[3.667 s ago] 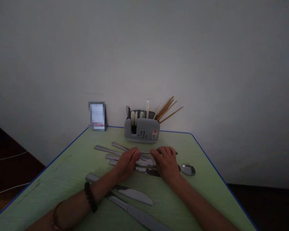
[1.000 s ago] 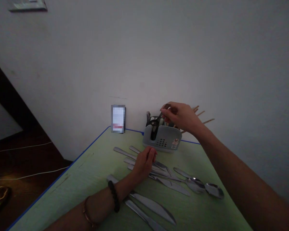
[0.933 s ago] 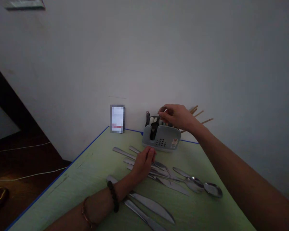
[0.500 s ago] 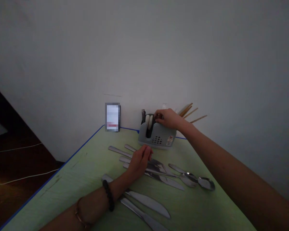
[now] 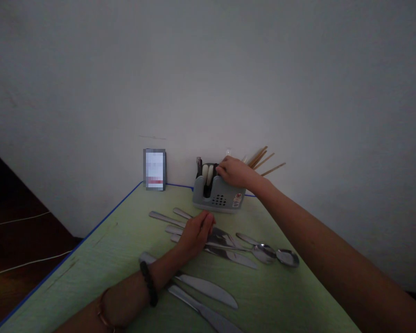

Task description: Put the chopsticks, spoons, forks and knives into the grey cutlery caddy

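My right hand [image 5: 234,171] reaches into the top of a grey utensil holder [image 5: 201,196] by the wall, its fingers closed at the rim. What they grip, if anything, is hidden. White rounded handles [image 5: 208,175] stand in the holder just left of those fingers. Loosely curled, with nothing seen sticking out of it, my left hand [image 5: 197,231] rests over metal cutlery on the table. Around it lie table knives [image 5: 237,260], a fork [image 5: 264,254] and spoons [image 5: 287,258]. Nearer to me are more knives [image 5: 208,289], partly under my left forearm.
Several chopsticks [image 5: 260,158] lean out of the holder's right side. A phone with a blurred screen [image 5: 155,169] stands against the wall at the back left. The green table [image 5: 104,259] has a blue edge. White cables [image 5: 24,267] run past it on the left.
The whole view has shifted slightly, so things sit a little further left. My right fingers have closed in more at the holder's rim. My left hand stays over the cutlery.
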Demonstrator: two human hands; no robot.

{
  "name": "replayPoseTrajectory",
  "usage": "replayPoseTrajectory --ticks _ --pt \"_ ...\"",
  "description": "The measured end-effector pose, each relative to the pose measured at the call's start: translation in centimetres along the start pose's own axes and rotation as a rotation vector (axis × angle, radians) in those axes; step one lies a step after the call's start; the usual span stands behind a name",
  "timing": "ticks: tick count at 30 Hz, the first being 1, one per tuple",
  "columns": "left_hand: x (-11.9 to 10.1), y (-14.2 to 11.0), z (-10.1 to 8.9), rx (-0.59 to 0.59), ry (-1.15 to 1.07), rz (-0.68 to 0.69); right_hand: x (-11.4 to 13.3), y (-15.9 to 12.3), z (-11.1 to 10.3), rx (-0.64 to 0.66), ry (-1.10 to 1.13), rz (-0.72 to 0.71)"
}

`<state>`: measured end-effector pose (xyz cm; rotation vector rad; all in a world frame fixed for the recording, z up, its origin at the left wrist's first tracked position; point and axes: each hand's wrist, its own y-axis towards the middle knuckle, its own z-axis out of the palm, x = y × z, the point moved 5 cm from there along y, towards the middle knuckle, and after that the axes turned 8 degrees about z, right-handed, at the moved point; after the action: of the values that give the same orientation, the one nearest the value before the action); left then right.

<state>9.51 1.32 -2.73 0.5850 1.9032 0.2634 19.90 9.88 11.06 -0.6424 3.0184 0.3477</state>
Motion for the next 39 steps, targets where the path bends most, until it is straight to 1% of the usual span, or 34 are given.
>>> replayPoseTrajectory --ticks 4,7,9,11,12,13,14,15,16,18,19,20,21,23,24,27,30,32,35,39 --pt "0.0 0.0 0.0 0.011 0.020 0.000 0.1 -0.7 -0.7 -0.071 0.101 0.008" --pt "0.2 -0.1 0.1 0.000 0.048 -0.005 0.1 -2.1 -1.4 -0.157 0.209 0.039" --pt "0.3 -0.2 0.2 -0.004 0.078 0.005 0.2 -3.9 -2.0 -0.266 0.286 0.043" --pt "0.2 -0.3 0.3 0.007 0.119 0.031 0.2 -6.4 -2.4 -0.389 0.373 0.054" --pt "0.2 -0.4 0.3 0.020 0.146 0.051 0.0 -7.7 -2.5 -0.434 0.409 0.079" --pt "0.1 -0.3 0.3 0.035 0.183 0.078 -0.3 -9.0 -2.3 -0.437 0.432 0.113" --pt "-0.1 -0.2 0.2 0.060 0.235 0.111 -0.7 -10.1 -1.8 -0.380 0.448 0.148" --pt "-0.4 -0.1 0.1 0.092 0.297 0.144 -1.0 -11.0 -1.0 -0.263 0.454 0.166" --pt "-0.7 0.1 0.0 0.134 0.381 0.197 -1.3 -11.8 0.0 -0.098 0.448 0.163" --pt "-1.3 0.6 -0.2 0.310 0.554 0.289 -1.9 -13.3 2.1 0.245 0.428 0.166" --pt "-1.4 0.8 -0.5 0.384 0.612 0.292 -2.2 -13.9 2.9 0.377 0.415 0.179" --pt "-1.5 1.0 -0.9 0.437 0.648 0.272 -2.6 -14.3 3.5 0.463 0.400 0.206" --pt "-1.5 1.1 -1.5 0.480 0.673 0.240 -3.0 -14.5 3.9 0.502 0.383 0.241" --pt "-1.5 1.1 -2.3 0.600 0.693 0.186 -3.4 -14.4 4.5 0.509 0.336 0.293" --pt "-1.4 1.0 -2.7 0.638 0.704 0.158 -3.5 -14.3 4.8 0.506 0.304 0.307" --pt "-1.0 0.7 -3.6 0.704 0.763 0.065 -3.5 -14.2 6.2 0.564 0.190 0.330" --pt "-0.4 0.4 -3.6 0.771 0.824 -0.024 -3.7 -14.3 7.6 0.673 0.131 0.355" --pt "-0.4 0.4 -3.2 0.820 0.851 -0.036 -3.8 -14.3 8.2 0.706 0.138 0.358" --pt "-0.7 0.6 -2.6 0.844 0.885 -0.019 -3.6 -14.0 8.4 0.712 0.164 0.336" --pt "-1.0 0.6 -2.4 0.825 0.897 -0.034 -3.2 -13.9 8.4 0.698 0.192 0.318"
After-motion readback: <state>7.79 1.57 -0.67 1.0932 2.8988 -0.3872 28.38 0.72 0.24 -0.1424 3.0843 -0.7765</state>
